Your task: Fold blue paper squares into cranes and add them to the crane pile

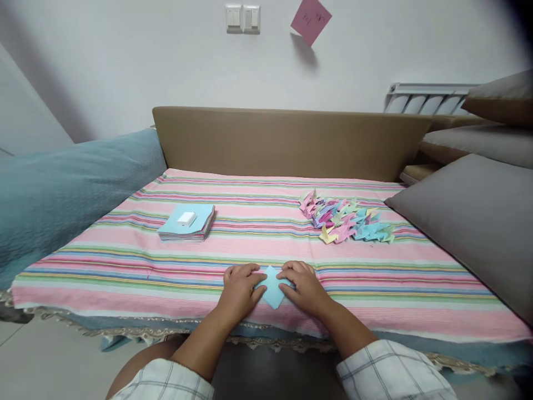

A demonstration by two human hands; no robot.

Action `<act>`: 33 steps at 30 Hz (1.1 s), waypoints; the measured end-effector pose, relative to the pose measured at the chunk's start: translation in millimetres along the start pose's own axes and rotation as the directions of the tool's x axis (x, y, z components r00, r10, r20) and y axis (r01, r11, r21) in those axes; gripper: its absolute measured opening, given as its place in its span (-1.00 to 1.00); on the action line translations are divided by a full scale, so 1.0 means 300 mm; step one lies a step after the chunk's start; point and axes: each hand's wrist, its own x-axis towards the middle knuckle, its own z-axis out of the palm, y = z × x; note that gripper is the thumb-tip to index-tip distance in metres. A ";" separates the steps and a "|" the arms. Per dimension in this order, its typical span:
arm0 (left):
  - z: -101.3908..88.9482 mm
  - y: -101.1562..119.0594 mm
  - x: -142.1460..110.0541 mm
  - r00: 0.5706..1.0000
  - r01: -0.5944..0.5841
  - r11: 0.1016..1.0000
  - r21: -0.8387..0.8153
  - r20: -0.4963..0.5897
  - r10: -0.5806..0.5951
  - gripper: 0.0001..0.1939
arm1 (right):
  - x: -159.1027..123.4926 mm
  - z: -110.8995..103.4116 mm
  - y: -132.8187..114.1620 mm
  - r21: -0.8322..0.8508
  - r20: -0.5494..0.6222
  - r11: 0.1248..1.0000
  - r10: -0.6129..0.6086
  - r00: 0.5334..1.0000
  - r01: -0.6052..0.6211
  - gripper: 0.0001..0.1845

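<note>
A small light-blue piece of origami paper (pixel 272 288), folded into a diamond, lies on the striped cloth near the front edge. My left hand (pixel 241 284) grips its left corner, thumb and forefinger on the paper and the other fingers curled. On the opposite corner, my right hand (pixel 303 284) has thumb and forefinger in the same hold. The hands partly cover the side corners. Farther back on the right sits a heap of folded paper cranes (pixel 345 218) in pink, purple, green, yellow and blue. To the left stands a stack of square paper (pixel 172 222), a blue sheet on top.
A small white block (pixel 186 218) rests on the paper stack. The striped cloth (pixel 250 222) covers the seat. A brown backrest (pixel 291 143) closes off the back, a blue-covered armrest (pixel 83 178) the left, and grey cushions (pixel 478 216) the right.
</note>
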 end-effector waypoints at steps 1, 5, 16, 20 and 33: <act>0.000 0.000 0.000 1.000 -0.001 1.000 0.003 -0.002 0.001 -0.74 | -0.001 0.000 -0.001 -0.006 0.002 1.000 -0.004 1.000 0.004 -0.77; 0.003 0.004 -0.002 1.000 -0.005 1.000 0.018 -0.013 0.006 -0.74 | 0.001 0.004 -0.009 -0.041 0.014 0.999 -0.022 1.000 0.023 -0.70; 0.005 0.006 -0.003 1.000 -0.014 1.000 0.020 -0.018 0.014 -0.74 | 0.042 0.023 -0.044 -0.159 0.022 0.986 0.060 0.998 -0.056 -0.60; 0.007 0.009 -0.016 0.994 -0.110 0.994 -0.024 -0.018 0.110 -0.84 | 0.041 0.018 -0.027 -0.105 0.022 0.994 0.044 0.999 -0.042 -0.65; 0.036 0.012 0.011 0.982 -0.161 0.987 0.014 -0.100 0.162 -0.85 | 0.034 0.000 0.024 0.054 -0.091 0.998 0.037 0.995 -0.033 -0.69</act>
